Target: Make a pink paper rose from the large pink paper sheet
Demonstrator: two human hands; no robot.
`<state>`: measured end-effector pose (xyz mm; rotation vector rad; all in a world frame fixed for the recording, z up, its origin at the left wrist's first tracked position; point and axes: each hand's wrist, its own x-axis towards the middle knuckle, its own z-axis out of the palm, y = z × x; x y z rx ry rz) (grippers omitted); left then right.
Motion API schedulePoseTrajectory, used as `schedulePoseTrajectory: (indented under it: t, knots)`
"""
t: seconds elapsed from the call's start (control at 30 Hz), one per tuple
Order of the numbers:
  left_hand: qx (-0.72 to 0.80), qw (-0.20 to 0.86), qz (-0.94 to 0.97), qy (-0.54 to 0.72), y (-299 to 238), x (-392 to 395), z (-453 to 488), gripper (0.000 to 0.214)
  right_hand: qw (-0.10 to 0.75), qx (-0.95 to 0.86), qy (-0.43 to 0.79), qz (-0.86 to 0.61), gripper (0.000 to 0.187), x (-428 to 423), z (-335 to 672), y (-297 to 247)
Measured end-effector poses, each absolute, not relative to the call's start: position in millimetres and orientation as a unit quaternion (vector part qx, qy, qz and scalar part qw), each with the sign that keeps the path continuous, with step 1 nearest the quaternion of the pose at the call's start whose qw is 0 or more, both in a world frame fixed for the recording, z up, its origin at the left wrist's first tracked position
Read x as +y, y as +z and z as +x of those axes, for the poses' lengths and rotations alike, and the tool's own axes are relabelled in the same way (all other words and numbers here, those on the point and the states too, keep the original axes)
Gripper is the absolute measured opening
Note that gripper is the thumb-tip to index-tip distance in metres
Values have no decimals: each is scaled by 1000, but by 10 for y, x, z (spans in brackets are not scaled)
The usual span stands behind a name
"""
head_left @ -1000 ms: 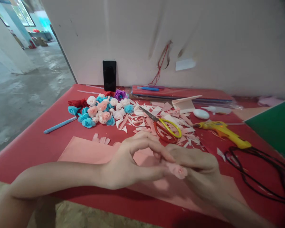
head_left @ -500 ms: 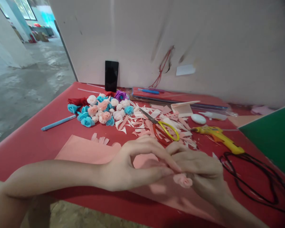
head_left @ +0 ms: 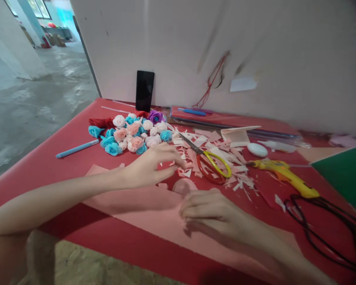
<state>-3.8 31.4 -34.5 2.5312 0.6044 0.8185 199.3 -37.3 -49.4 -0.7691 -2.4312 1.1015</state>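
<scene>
My left hand (head_left: 154, 166) reaches over the near edge of the paper scraps, thumb and fingers apart with nothing held. My right hand (head_left: 215, 213) is low over a pink paper sheet (head_left: 142, 213), its fingers curled together. At those fingertips a bit of a small pink paper rose (head_left: 183, 223) shows; the rest is hidden beneath the hand. A round pink paper piece (head_left: 184, 185) lies between my hands. Scissors (head_left: 215, 162) with yellow and red handles rest on the pink and white paper scraps (head_left: 192, 158), beyond my hands.
Finished paper roses (head_left: 133, 136) in several colours are heaped back left, near a blue pen (head_left: 77, 149). A phone (head_left: 144, 91) leans on the wall. On the right are a yellow glue gun (head_left: 284, 176), its black cord (head_left: 308, 229), a white oval object (head_left: 257, 150) and a green board (head_left: 344, 174).
My hands, together at the small pink rose before, have parted. The left has moved left and away from me towards the scraps. The right has shifted left and lower over the pink sheet.
</scene>
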Motion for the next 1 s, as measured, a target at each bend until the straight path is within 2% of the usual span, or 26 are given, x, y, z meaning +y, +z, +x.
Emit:
schedulePoseTrajectory:
  t: [0.1,0.23,0.47,0.63,1.0]
  knots:
    - [219,166,930,243,-603,321,-184,20,75,-857,417,-294,24,-346,1982,-529]
    - [232,131,939,218,-880,260,-275,19,23,-838,456,-299,21,-323,2013,-503]
    - [210,98,950,211,-935,191,-251,19,13,-820,476,-316,19,-302,2026,-488]
    - [193,63,943,265,-953,191,-260,12,35,-832,478,-279,22,-284,2076,-627]
    - [244,198,923,224,-880,136,-177,10,21,-837,471,-276,26,-291,2099,-677]
